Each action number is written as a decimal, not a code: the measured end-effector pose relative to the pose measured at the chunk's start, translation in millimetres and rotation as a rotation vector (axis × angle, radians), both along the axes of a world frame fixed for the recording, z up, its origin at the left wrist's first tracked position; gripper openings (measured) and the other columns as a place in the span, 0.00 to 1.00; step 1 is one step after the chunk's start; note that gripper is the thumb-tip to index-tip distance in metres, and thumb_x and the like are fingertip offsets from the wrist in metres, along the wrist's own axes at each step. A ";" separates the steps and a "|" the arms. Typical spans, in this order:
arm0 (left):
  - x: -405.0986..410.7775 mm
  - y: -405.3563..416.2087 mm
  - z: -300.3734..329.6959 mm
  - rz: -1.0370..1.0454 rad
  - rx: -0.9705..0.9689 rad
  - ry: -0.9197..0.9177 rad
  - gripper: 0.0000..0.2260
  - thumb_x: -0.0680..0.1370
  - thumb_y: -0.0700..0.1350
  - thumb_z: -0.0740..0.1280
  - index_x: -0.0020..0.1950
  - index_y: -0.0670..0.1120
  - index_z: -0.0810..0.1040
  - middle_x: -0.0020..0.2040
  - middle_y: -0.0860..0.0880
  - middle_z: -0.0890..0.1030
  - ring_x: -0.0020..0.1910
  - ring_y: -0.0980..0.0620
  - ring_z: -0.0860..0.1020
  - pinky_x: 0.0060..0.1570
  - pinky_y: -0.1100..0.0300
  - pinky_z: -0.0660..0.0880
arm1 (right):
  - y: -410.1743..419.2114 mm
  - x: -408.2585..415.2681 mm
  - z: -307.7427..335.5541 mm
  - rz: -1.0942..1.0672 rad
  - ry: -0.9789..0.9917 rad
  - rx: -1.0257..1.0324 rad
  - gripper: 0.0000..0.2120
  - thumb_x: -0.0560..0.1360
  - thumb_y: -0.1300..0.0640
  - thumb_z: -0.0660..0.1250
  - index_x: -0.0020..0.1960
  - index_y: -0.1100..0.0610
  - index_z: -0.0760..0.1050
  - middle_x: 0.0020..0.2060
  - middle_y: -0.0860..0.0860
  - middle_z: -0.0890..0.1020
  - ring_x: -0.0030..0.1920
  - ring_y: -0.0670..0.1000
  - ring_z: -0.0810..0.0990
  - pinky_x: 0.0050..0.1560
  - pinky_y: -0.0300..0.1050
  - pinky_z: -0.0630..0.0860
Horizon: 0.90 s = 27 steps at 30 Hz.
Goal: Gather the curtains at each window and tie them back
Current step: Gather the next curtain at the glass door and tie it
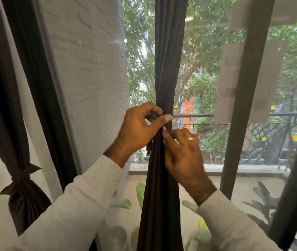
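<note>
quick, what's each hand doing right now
Left hand: pinching the tie around the gathered dark curtain.
Right hand: fingers curled, pinching at the same tie.

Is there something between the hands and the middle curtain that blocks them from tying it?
Nothing visible does. The left hand and the right hand are both already on the gathered middle curtain, fingers at its narrowed part.

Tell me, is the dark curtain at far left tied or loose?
Tied: a knotted band cinches the far-left curtain.
</note>
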<state>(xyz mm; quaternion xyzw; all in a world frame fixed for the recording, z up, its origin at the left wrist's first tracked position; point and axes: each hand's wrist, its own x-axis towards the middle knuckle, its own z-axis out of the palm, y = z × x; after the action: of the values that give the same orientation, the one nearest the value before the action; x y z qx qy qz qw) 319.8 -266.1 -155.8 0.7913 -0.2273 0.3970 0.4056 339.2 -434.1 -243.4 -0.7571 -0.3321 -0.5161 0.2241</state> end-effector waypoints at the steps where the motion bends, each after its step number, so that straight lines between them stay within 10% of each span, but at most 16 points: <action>1: 0.4 2.9 1.4 -0.004 0.013 0.020 0.12 0.76 0.48 0.81 0.51 0.45 0.83 0.43 0.51 0.86 0.43 0.51 0.85 0.49 0.50 0.84 | -2.6 0.2 1.4 0.039 -0.002 -0.033 0.18 0.82 0.58 0.65 0.70 0.60 0.79 0.55 0.56 0.81 0.53 0.61 0.78 0.53 0.57 0.72; 9: -0.9 16.2 2.5 -0.111 -0.100 0.246 0.19 0.78 0.38 0.78 0.62 0.51 0.75 0.36 0.55 0.84 0.39 0.57 0.82 0.53 0.50 0.81 | -0.1 3.9 0.9 0.426 0.562 0.652 0.08 0.82 0.55 0.72 0.61 0.51 0.80 0.54 0.46 0.85 0.52 0.49 0.84 0.50 0.59 0.84; 12: -3.6 22.4 6.3 -0.160 -0.066 0.269 0.13 0.77 0.34 0.77 0.48 0.50 0.80 0.32 0.59 0.79 0.34 0.61 0.78 0.44 0.62 0.79 | 1.9 4.3 -3.0 0.528 0.681 0.619 0.05 0.81 0.55 0.74 0.56 0.52 0.85 0.46 0.50 0.87 0.46 0.56 0.86 0.46 0.64 0.83; 16: -4.4 25.4 7.8 -0.077 0.063 0.271 0.16 0.77 0.38 0.79 0.38 0.57 0.81 0.35 0.61 0.82 0.37 0.60 0.81 0.45 0.58 0.79 | 0.4 -7.7 0.2 0.318 0.421 0.603 0.05 0.76 0.57 0.78 0.45 0.55 0.83 0.38 0.48 0.82 0.38 0.52 0.80 0.39 0.53 0.79; 19: -5.8 20.1 7.1 -0.164 0.073 0.336 0.13 0.80 0.41 0.76 0.58 0.60 0.85 0.47 0.55 0.86 0.51 0.52 0.85 0.60 0.46 0.84 | 2.6 -23.2 1.0 0.057 0.131 0.415 0.06 0.76 0.61 0.77 0.44 0.58 0.80 0.40 0.48 0.75 0.39 0.44 0.70 0.38 0.36 0.67; 23: -3.9 17.9 2.9 -0.253 0.026 0.390 0.21 0.83 0.34 0.70 0.73 0.51 0.77 0.37 0.49 0.63 0.40 0.56 0.73 0.63 0.55 0.81 | 2.8 -28.4 -12.1 -0.031 -0.019 0.260 0.06 0.81 0.60 0.73 0.55 0.63 0.83 0.46 0.55 0.80 0.38 0.53 0.77 0.34 0.51 0.77; 27: -9.1 18.8 0.3 -0.210 0.047 0.362 0.13 0.82 0.35 0.72 0.59 0.53 0.81 0.38 0.45 0.63 0.38 0.55 0.70 0.55 0.57 0.81 | -1.9 -36.7 -17.5 0.015 0.033 0.295 0.11 0.82 0.57 0.72 0.60 0.62 0.83 0.48 0.54 0.80 0.42 0.51 0.78 0.40 0.45 0.78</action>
<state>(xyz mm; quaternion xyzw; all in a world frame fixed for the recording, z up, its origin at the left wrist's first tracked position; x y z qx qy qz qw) 310.7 -247.3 -155.5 0.8311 -0.2410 0.1985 0.4602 302.5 -436.0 -260.9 -0.7217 -0.2547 -0.5451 0.3423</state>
